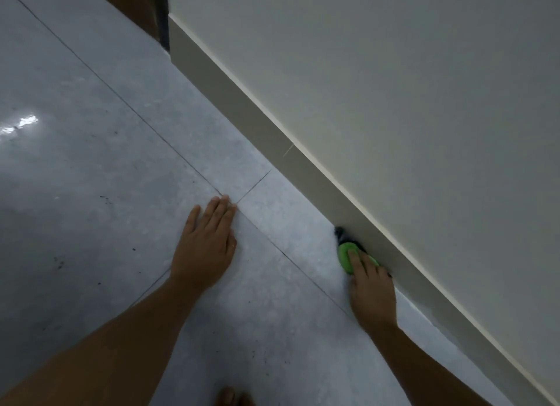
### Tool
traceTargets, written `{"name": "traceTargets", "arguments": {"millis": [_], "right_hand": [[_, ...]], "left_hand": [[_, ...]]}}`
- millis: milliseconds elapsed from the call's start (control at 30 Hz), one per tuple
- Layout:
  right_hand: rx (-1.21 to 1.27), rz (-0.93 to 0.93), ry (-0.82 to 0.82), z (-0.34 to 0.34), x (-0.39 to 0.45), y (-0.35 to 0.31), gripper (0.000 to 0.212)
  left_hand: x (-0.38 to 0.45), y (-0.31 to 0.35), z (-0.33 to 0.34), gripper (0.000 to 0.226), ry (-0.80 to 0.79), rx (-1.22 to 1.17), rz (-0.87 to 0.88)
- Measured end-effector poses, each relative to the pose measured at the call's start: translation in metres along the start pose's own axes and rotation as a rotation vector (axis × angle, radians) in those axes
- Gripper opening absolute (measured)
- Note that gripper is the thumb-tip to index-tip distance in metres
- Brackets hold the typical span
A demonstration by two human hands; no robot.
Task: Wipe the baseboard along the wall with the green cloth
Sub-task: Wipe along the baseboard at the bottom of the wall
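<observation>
Floor [127,169]: pale grey stone-look tile, polished, glossy glare patch at 9 o'clock, thin dark grout lines, scattered dark specks. Baseboard [272,127]: smooth matt beige strip, paler top edge, faint scratch near centre. Wall [394,87]: cream paint, matt, even. Green cloth [347,254] at 4 o'clock: bright, soft-looking fabric, dark part at its upper end, material there unclear. Brown wood-toned panel [130,2] at 11 o'clock, dull finish.

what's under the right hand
The right hand presses the green cloth against the baseboard. The cloth's dark end sticks out ahead; the part beneath the hand is hidden.
</observation>
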State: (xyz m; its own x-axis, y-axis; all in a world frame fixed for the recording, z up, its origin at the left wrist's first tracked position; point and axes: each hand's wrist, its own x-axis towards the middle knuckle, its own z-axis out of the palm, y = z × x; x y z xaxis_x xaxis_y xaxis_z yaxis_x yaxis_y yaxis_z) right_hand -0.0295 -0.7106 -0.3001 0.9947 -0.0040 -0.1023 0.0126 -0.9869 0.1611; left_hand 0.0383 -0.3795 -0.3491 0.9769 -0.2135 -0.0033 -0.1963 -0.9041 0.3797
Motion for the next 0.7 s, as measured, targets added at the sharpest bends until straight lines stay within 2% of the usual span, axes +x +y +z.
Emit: {"name": "traceTargets", "arguments": {"millis": [200, 333, 500, 633, 667, 700], "right_hand": [[0.035, 0.004, 0.052, -0.017, 0.068, -0.082, 0.051], [0.155, -0.018, 0.012, -0.029, 0.094, -0.11, 0.063], [0.08, -0.131, 0.003, -0.024, 0.075, -0.065, 0.067], [0.061, 0.026, -0.082, -0.013, 0.009, -0.002, 0.041], [0.062, 0.112, -0.056, -0.01, -0.01, 0.016, 0.042], [0.053, 0.203, -0.074, -0.005, -0.027, 0.029, 0.052]], "left_hand": [[0.001, 0.001, -0.001, 0.057, -0.009, 0.0, 0.0], [0.001, -0.001, -0.003, 0.057, -0.001, 0.002, 0.031], [0.001, -0.001, -0.007, 0.057, -0.038, 0.003, 0.041], [0.001, -0.005, -0.009, 0.057, -0.077, 0.048, 0.03], [0.004, -0.001, -0.008, 0.057, -0.084, 0.052, 0.026], [0.005, 0.003, -0.008, 0.058, -0.082, 0.052, 0.011]]}}
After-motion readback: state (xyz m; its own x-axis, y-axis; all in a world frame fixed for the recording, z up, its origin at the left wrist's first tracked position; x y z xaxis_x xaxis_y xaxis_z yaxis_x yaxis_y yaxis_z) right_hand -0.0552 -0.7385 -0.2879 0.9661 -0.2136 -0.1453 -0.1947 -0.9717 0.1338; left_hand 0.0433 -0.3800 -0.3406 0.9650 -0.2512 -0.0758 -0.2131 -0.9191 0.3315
